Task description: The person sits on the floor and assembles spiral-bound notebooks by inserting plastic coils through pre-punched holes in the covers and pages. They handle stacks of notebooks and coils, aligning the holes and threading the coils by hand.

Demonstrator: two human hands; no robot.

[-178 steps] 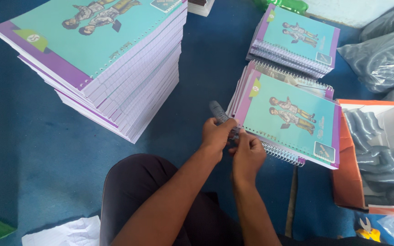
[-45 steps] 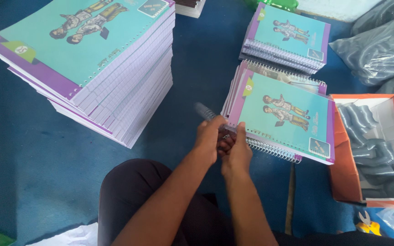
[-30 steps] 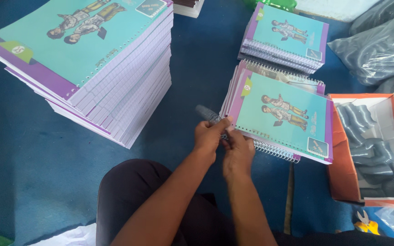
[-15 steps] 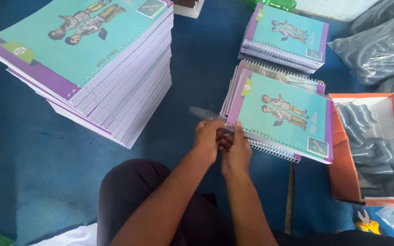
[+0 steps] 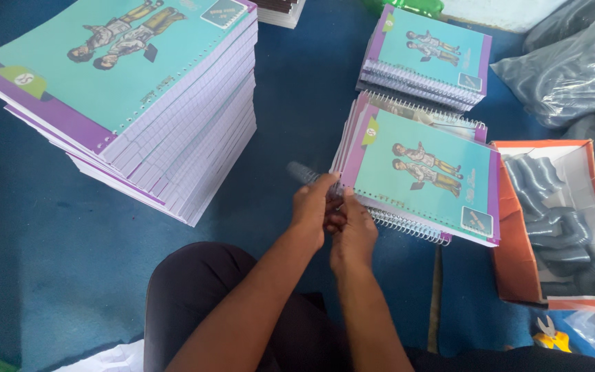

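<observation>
My left hand (image 5: 313,207) and my right hand (image 5: 354,231) meet at the near left corner of a teal and purple notebook (image 5: 425,176) that tops a short pile on the blue floor. Both hands pinch a grey wire spiral coil (image 5: 302,172) that sticks out to the left of the notebook's punched edge. The coil's free end is blurred. My fingers hide where the coil enters the holes.
A tall stack of the same notebooks (image 5: 132,96) stands at the left. A smaller bound pile (image 5: 428,58) lies behind. An orange box of grey coils (image 5: 552,220) sits at the right, clear bags of coils (image 5: 573,62) beyond it. Yellow-handled pliers (image 5: 549,337) lie at the lower right.
Both hands stay at the notebook's corner, shifting slightly. The coil's free end has wobbled and turned at the left of the notebook.
</observation>
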